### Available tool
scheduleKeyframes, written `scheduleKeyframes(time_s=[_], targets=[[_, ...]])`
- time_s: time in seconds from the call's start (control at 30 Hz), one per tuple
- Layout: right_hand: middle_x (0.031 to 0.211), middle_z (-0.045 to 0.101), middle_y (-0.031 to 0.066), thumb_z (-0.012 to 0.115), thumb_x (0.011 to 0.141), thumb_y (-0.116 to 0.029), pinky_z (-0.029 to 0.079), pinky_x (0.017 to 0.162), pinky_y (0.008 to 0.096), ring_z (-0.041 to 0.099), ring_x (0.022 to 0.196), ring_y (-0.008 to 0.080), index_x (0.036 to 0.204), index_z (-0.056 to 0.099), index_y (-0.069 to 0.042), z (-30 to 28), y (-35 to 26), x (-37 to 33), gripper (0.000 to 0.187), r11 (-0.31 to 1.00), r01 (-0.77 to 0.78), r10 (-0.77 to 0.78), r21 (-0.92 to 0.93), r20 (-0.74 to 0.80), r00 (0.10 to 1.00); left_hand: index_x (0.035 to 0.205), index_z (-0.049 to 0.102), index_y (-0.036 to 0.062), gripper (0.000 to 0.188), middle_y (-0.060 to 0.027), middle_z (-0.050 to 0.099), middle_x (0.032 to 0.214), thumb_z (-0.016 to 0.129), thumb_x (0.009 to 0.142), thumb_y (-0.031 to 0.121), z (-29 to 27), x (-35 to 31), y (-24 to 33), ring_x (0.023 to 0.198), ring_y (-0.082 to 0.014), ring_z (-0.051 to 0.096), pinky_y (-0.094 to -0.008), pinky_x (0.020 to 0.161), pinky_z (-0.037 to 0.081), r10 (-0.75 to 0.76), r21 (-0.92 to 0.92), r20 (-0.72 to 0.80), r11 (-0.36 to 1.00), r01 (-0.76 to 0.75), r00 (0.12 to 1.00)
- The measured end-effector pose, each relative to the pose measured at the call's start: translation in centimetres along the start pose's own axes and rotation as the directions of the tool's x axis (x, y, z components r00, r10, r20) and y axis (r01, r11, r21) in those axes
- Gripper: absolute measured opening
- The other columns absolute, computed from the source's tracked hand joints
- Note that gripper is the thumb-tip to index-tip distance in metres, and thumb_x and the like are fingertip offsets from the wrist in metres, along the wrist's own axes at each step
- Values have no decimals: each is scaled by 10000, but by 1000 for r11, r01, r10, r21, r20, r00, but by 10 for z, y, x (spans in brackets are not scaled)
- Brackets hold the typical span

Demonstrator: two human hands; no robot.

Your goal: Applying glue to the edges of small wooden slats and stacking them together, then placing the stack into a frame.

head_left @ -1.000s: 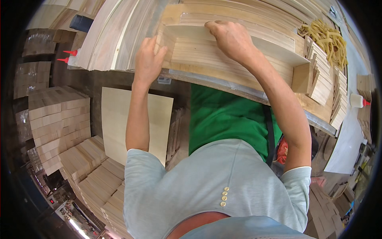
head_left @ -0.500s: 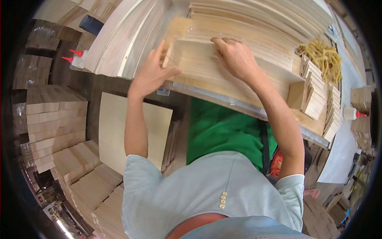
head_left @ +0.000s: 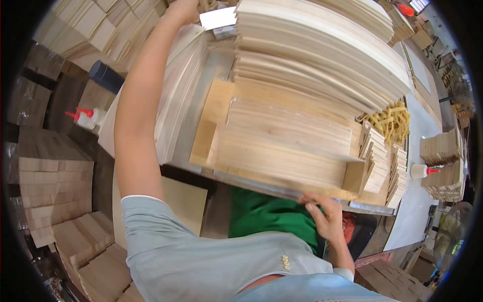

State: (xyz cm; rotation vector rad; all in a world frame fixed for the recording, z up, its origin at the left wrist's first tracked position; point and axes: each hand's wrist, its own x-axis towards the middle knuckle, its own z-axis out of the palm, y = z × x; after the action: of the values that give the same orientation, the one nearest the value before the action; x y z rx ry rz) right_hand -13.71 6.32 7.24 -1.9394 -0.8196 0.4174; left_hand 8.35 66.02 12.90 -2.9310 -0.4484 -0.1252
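My left arm stretches to the far left, and my left hand (head_left: 185, 10) is at the top edge of the view. Its fingers are cut off or hidden there, beside a white sheet (head_left: 218, 18). Low at the bench's front edge is my right hand (head_left: 327, 217), empty, with thumb and fingers loosely apart. In front of me a flat wooden panel (head_left: 287, 153) lies on a wooden board (head_left: 297, 97). Short upright wood pieces stand at its two ends, a left end piece (head_left: 213, 143) and a right end piece (head_left: 354, 176).
Tall stacks of thin boards (head_left: 322, 45) fill the bench's back, with another stack (head_left: 176, 95) at left. Small wood slats (head_left: 372, 161) and yellowish strips (head_left: 390, 123) lie at right. Red-tipped glue bottles stand left (head_left: 86, 118) and right (head_left: 422, 171).
My left hand has left the panel's left end and reached far up and left. My right hand has let go of the upright long board and dropped to the bench's front edge. The view has shifted.
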Motion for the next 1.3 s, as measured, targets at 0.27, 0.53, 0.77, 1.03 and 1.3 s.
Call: scheduleKeyframes(time_s=[0.27, 0.53, 0.77, 1.03, 1.3], targets=[[948, 712, 131, 611, 885, -20, 515, 814, 290, 676, 902, 186, 1129, 623, 26, 8, 1, -21, 249, 885, -400, 441, 238, -154, 884, 1130, 629, 4, 304, -186, 606, 1208, 516, 851, 45, 48, 69, 94, 1169, -343, 556, -466, 935, 481, 113, 68, -44, 992, -110, 993], [980, 697, 151, 582, 906, -29, 492, 867, 291, 647, 938, 181, 1156, 598, 68, 8, -3, -13, 269, 820, -507, 552, 264, -136, 822, 1032, 668, -28, 254, -225, 658, 1084, 505, 841, 12, 73, 129, 78, 1034, -349, 632, -422, 882, 509, 219, -56, 106, 975, -214, 970], [1010, 694, 147, 578, 903, -19, 489, 874, 281, 644, 952, 171, 1175, 588, 70, 9, -5, -16, 286, 814, -518, 559, 262, -112, 822, 997, 682, -1, 241, -249, 660, 1001, 578, 834, 142, 78, 131, 57, 973, -413, 623, -466, 829, 490, 310, -156, 47, 941, -300, 949], [1017, 696, 142, 565, 911, -9, 497, 865, 275, 649, 960, 167, 1175, 583, 72, 12, -8, -26, 276, 859, -455, 485, 233, -88, 870, 958, 676, -49, 228, -253, 661, 1015, 515, 801, -15, 96, 123, 62, 978, -376, 640, -437, 830, 520, 271, -47, 2, 961, -271, 963], [961, 705, 127, 611, 872, -34, 520, 820, 317, 674, 891, 225, 1114, 635, 16, 11, -15, -34, 248, 920, -328, 356, 213, -107, 928, 950, 608, -28, 192, -257, 650, 970, 456, 842, 16, -4, 76, 48, 955, -409, 615, -484, 815, 484, 240, -1, -201, 970, -245, 950]])
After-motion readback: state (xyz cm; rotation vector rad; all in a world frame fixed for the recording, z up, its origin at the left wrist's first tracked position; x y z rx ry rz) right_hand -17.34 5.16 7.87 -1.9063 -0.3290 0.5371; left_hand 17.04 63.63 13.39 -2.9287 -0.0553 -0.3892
